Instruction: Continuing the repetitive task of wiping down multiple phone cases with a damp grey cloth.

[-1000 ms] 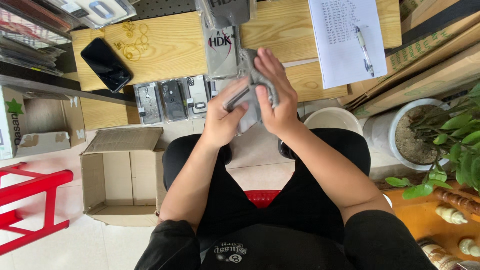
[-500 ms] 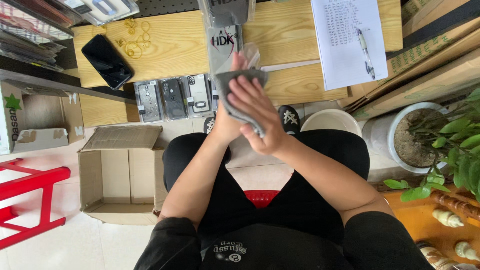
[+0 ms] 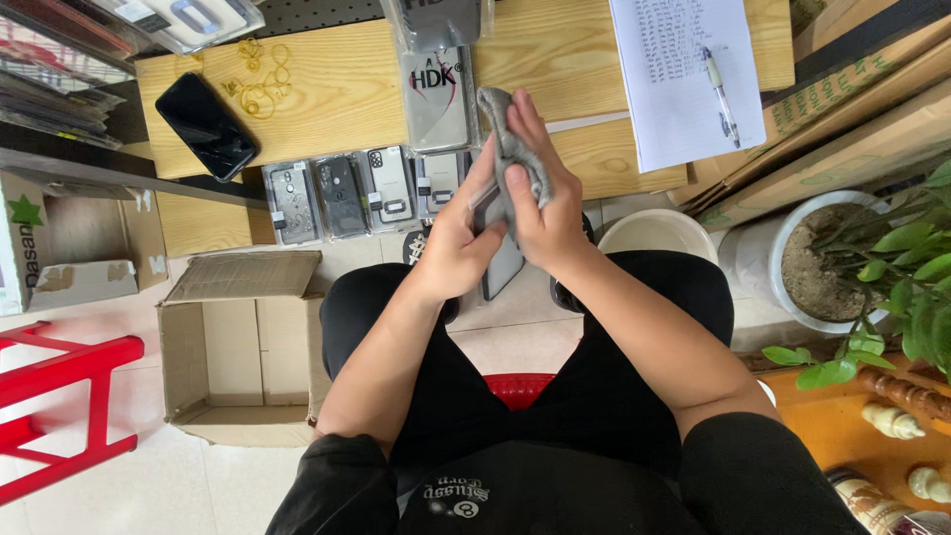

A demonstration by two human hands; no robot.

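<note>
My left hand (image 3: pixel 451 248) grips a flat dark phone-shaped item (image 3: pixel 500 267) upright in front of my lap, just below the wooden table's edge. My right hand (image 3: pixel 540 203) presses a grey cloth (image 3: pixel 505 134) against the upper face of that item, fingers wrapped over the cloth. Much of the item is hidden behind both hands. A row of several packaged phone cases (image 3: pixel 357 193) lies on the table right behind my left hand. A larger clear packet with a case (image 3: pixel 434 94) lies above them.
A black phone (image 3: pixel 206 125) and loose rubber bands (image 3: pixel 260 84) lie at the table's left. A paper sheet with a pen (image 3: pixel 684 74) lies at the right. An open cardboard box (image 3: pixel 238 347) stands on the floor left; a white bucket (image 3: pixel 659 233), potted plant (image 3: pixel 842 258), red stool (image 3: pixel 59 396).
My right hand has slid the grey cloth upward along the item, from covering its middle to its top end. My left hand keeps its grip on it.
</note>
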